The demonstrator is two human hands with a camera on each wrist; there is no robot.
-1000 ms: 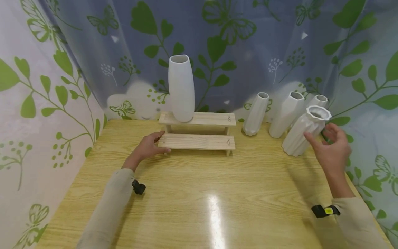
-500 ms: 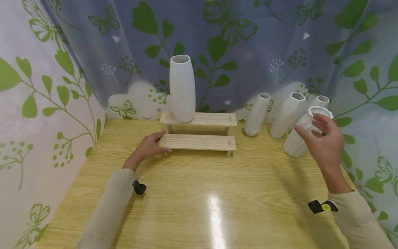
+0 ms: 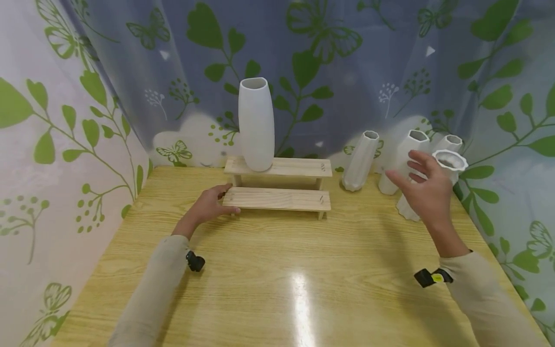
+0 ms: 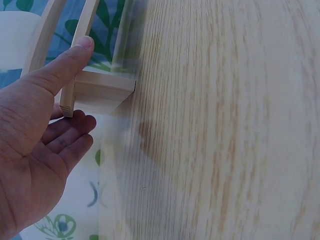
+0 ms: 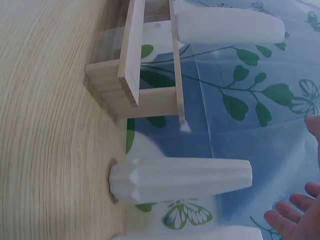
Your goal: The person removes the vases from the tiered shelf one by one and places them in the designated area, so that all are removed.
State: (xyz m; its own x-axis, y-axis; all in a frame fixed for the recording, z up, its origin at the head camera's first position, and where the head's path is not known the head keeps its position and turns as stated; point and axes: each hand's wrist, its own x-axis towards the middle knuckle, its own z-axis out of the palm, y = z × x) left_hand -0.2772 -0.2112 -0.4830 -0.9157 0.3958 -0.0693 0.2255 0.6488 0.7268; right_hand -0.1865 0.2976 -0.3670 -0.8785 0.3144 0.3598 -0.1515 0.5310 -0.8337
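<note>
My left hand (image 3: pixel 207 205) holds the left end of a two-step wooden stand (image 3: pixel 277 198). In the left wrist view, the thumb lies over the lower board (image 4: pixel 68 100) with fingers curled beneath its end. A tall white vase (image 3: pixel 257 127) stands upright on the upper step. My right hand (image 3: pixel 427 195) is raised with nothing in it, its fingers spread and slightly bent. It overlaps a white pleated vase with a flared rim (image 3: pixel 454 176) and partly covers a faceted white vase (image 3: pixel 401 161). The slim ribbed vase (image 3: pixel 360 161) stands to its left.
Another white vase (image 3: pixel 448 143) stands behind the pleated one, at the table's back right. The wooden table (image 3: pixel 260 274) meets patterned curtains (image 3: pixel 364 86) at the back and both sides.
My right hand has left the side of the pleated vase and moved left across the front of it toward the faceted vase. My left hand stays on the stand.
</note>
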